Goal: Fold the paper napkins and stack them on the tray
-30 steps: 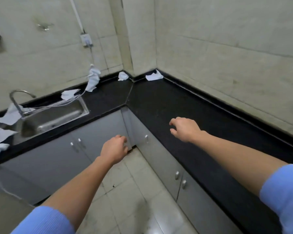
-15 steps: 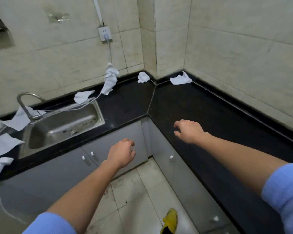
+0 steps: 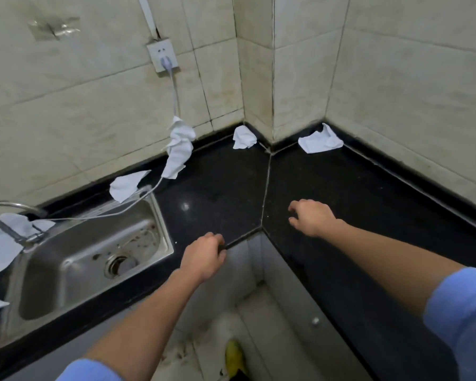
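Several white paper napkins lie crumpled on the black L-shaped countertop (image 3: 341, 188). One napkin (image 3: 320, 140) sits in the far right corner, another (image 3: 243, 137) left of the wall pillar, a long one (image 3: 177, 148) hangs on a cable, and one (image 3: 125, 184) lies behind the sink. More napkins (image 3: 3, 244) lie at the left by the tap. My left hand (image 3: 202, 257) hovers at the counter's inner front edge, fingers loosely curled, holding nothing. My right hand (image 3: 312, 217) hovers over the counter, fingers loosely curled and empty. No tray is in view.
A steel sink (image 3: 94, 257) with a curved tap (image 3: 8, 215) is set in the left counter. A white cable (image 3: 173, 94) runs from a wall socket (image 3: 162, 56) down across the sink's back rim. Grey cabinets and tiled floor lie below; a yellow shoe (image 3: 234, 357) shows.
The view has moved closer to the counter corner and tilted down. Both hands have advanced toward the countertop, the left one reaching its front edge. Nothing was picked up.
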